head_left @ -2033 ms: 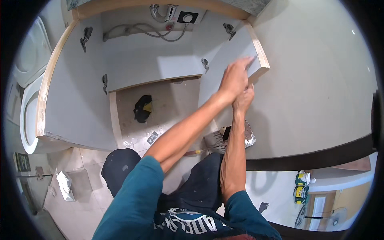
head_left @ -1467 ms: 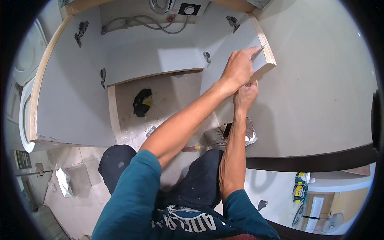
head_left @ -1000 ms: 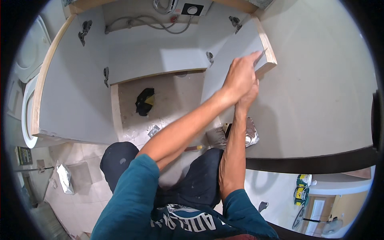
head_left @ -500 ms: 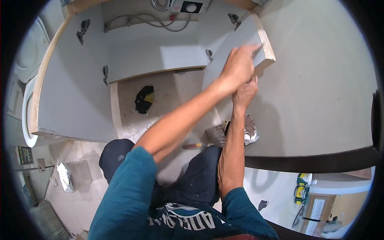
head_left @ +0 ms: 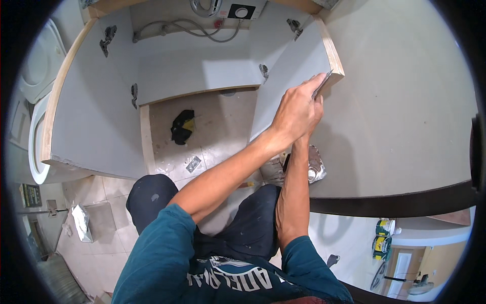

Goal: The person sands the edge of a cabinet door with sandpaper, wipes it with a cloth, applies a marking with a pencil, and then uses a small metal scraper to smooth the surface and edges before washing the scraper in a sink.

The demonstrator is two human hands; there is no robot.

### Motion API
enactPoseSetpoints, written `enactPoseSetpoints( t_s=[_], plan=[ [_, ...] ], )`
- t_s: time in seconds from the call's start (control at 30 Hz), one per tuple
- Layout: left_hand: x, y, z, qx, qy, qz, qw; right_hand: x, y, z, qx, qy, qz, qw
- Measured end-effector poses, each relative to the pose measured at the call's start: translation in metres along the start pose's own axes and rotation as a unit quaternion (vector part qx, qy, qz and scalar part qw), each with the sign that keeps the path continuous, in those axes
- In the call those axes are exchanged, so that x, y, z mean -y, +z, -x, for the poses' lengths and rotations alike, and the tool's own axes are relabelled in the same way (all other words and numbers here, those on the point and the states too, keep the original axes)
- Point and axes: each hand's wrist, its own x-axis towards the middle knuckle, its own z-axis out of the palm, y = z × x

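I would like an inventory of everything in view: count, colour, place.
Cabinet doors: two, grey, left and right
Hinges: four, metallic, on doors
Drainpipe: one, chrome, top centre
Hoses: count unclear, grey, inside cabinet
Toilet: one, white, far left
Crumpled item: one, black and yellow, floor
Shiny packet: one, silver, left floor
Tubs: two, green and yellow, lower right
Fan: one, grey, lower right
Metal blade: one, silver, at right door
Hands: two, bare, near right door

Moderate light shows my bare hands point(head_left: 297, 107) crisply; soft shadow dims the smooth beige wall point(head_left: 405, 121); outer edges bow.
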Motion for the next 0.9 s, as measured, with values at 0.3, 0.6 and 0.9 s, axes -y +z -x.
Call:
enactPoseSetpoints(
  t_s=[0.3,0.6,0.9],
  plan=[
    [-0.006,-0.013,-0.024,0.033,-0.026,0.034,0.999,0.008,0.005,-0.001,-0.007,-0.019,0.038,0.999],
    [-0.013,-0.011,-0.020,0.025,-0.010,0.030,0.999,0.001,0.004,0.000,-0.012,-0.028,0.035,0.999],
    [-0.009,-0.010,-0.022,0.013,-0.001,0.005,1.000,-0.019,0.004,0.001,-0.002,-0.030,0.072,0.997]
  ],
)
